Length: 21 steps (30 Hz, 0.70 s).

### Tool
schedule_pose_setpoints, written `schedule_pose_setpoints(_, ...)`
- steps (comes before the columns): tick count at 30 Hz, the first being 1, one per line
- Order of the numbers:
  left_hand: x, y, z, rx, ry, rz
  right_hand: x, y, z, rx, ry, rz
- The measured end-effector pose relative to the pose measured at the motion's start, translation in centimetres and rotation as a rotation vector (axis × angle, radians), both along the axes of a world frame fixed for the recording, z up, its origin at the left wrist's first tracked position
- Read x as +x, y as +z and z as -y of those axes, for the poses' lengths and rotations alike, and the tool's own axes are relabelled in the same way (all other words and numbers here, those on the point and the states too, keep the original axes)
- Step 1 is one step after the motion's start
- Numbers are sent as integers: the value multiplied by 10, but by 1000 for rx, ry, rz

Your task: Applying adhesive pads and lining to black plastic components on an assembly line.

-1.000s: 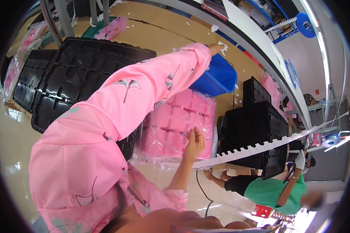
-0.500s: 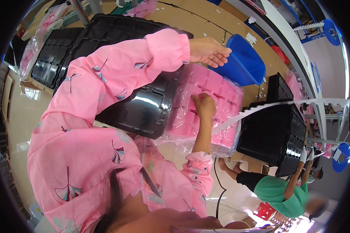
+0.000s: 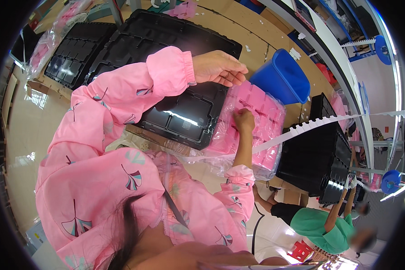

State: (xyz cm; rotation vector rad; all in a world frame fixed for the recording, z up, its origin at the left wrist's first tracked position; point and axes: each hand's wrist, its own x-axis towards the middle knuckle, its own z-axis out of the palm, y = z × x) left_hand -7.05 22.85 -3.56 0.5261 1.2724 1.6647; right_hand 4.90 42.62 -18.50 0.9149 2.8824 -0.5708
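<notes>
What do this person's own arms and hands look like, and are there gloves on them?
The left sleeve and right sleeve are pink, printed with fan-shaped motifs in teal, white and dark tones. The left one ends in a gathered cuff at the wrist, the right one higher, on the forearm. The left hand and right hand are bare, without gloves.

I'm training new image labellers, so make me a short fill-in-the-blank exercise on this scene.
The stack under the right hand is coloured ____.
In the picture, the bin is to the ____ of the left hand.
The notched strip is coloured ____.
The co-worker wears a ____ shirt.

Missing words: pink; right; white; green.
</notes>
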Motion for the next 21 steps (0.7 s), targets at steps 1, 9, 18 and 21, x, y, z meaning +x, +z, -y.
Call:
schedule_pose_setpoints(1, 3, -1, 0, -10, 7, -4, 0, 1, 1, 2, -2, -1)
schedule_pose_setpoints(9, 17, -5, 5, 4, 10, 21, -2, -4, 4, 95, 9, 118)
schedule_pose_setpoints(18, 26, -14, 2, -5, -9, 29, -5, -4, 4, 78, 63, 178)
schedule_pose_setpoints(21, 26, -14, 1, -1, -3, 24, -7, -6, 0, 105, 73, 153)
